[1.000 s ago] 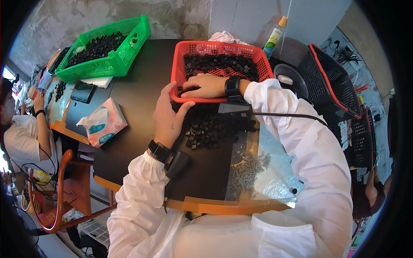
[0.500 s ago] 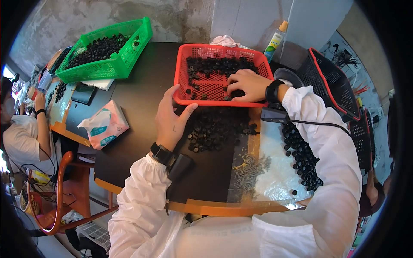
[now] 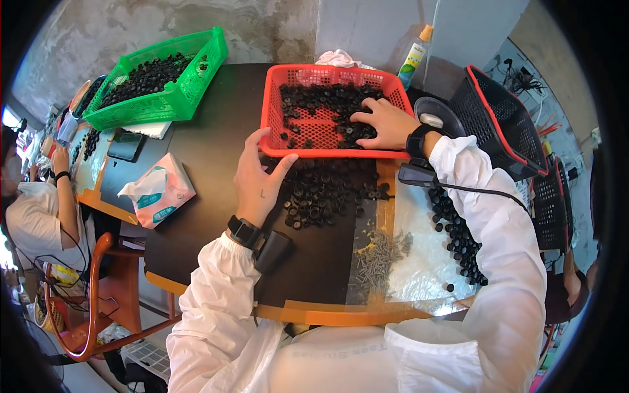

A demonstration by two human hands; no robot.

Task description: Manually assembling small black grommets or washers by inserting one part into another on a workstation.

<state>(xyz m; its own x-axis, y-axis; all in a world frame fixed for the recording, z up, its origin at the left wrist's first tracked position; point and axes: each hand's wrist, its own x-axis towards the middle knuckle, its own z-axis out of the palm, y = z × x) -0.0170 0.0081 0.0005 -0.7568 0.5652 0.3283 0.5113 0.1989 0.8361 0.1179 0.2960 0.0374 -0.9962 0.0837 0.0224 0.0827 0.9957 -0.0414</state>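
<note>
A red plastic basket (image 3: 308, 154) with mesh walls rests on the dark tabletop, partly filled with small round black caps (image 3: 321, 98). My left hand (image 3: 257, 183) holds the basket's near left corner, its fingers along the left side and the thumb at the front rim. Inside the basket, my right hand (image 3: 391, 126) reaches over the near right rim, thumb and fingers spread apart over the caps. What lies under its palm is hidden. In front of the basket is a loose heap of similar caps (image 3: 314, 196).
Small grey screws (image 3: 380, 259) lie by a clear plastic sheet (image 3: 419, 268), with more black caps (image 3: 462, 242) under my right arm. A green crate (image 3: 144, 108), tissue box (image 3: 160, 190) and phone (image 3: 126, 145) stand left. Dark baskets (image 3: 501, 124) are right; another person (image 3: 46, 213) sits left.
My right hand has opened its fingers and shifted slightly right; caps now lie nearer the basket's front right. My left hand keeps its place at the corner.
</note>
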